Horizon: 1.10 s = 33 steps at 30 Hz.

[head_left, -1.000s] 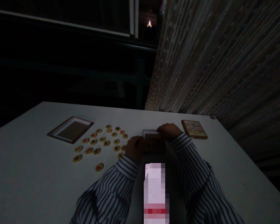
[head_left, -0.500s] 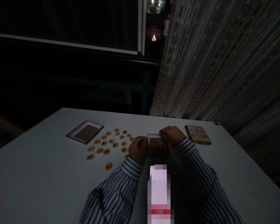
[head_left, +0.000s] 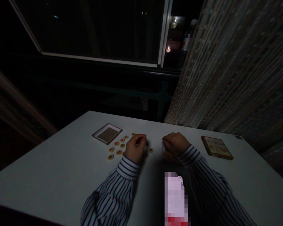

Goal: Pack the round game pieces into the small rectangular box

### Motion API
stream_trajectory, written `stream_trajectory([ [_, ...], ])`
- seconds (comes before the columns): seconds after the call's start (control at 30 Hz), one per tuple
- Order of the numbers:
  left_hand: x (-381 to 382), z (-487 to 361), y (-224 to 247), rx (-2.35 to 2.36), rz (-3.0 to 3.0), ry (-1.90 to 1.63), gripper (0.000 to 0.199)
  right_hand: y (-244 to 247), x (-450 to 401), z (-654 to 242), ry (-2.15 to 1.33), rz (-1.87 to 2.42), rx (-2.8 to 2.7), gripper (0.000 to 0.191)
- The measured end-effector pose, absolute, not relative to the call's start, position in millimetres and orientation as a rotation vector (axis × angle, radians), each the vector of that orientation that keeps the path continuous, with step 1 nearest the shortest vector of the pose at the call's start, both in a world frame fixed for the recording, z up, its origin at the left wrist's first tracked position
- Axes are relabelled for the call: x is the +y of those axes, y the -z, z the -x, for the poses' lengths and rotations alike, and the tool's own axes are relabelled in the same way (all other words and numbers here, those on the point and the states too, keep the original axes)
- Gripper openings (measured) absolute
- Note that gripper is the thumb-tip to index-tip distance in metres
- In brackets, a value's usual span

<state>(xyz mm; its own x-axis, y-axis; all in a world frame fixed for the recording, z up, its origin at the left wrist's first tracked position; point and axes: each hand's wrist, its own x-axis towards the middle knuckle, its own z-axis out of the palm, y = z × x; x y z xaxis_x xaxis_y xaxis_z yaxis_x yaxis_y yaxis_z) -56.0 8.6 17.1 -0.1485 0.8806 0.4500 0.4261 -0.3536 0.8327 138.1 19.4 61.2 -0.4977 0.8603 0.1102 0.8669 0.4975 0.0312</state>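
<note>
My left hand [head_left: 135, 148] hovers low over the loose xiangqi pieces [head_left: 119, 152], its fingers curled in; whatever they hold, if anything, is hidden. One xiangqi piece [head_left: 151, 150] lies just right of that hand. My right hand [head_left: 176, 143] grips a small box [head_left: 163, 147], fingers bent over its edge. Round pieces lie inside this box, mostly covered by the hand and its shadow. Several of the loose pieces show red or dark characters on pale wood.
A shallow tray-like box part [head_left: 108, 133] lies at the back left of the white table [head_left: 49, 175]. At the right is a flat printed box lid [head_left: 217, 147]. A pixelated bright object [head_left: 175, 194] is near me. Bead-string curtains [head_left: 217, 62] hang behind the table.
My left hand has moved left, away from the box and over the loose pieces. My right hand stays at the box. The view has shifted, so the table sits further right.
</note>
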Motion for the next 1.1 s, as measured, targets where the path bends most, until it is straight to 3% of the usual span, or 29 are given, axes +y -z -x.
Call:
stream_trajectory([
  [0.17, 18.2, 95.2, -14.8, 1.567, -1.682, -1.499, 0.026, -72.1, 20.1, -114.9, 0.106, 1.517, -2.692, 0.029],
  [0.5, 38.7, 161.1, -0.3, 1.954, -1.932, -1.151, 0.032, -76.2, 31.8, -67.0, 0.194, 1.469, -2.794, 0.030],
  [1.1, 52.5, 176.2, 28.9, 2.028, -2.094, -0.789, 0.029, -50.5, 67.7, -7.5, 0.179, 1.362, -2.908, 0.030],
])
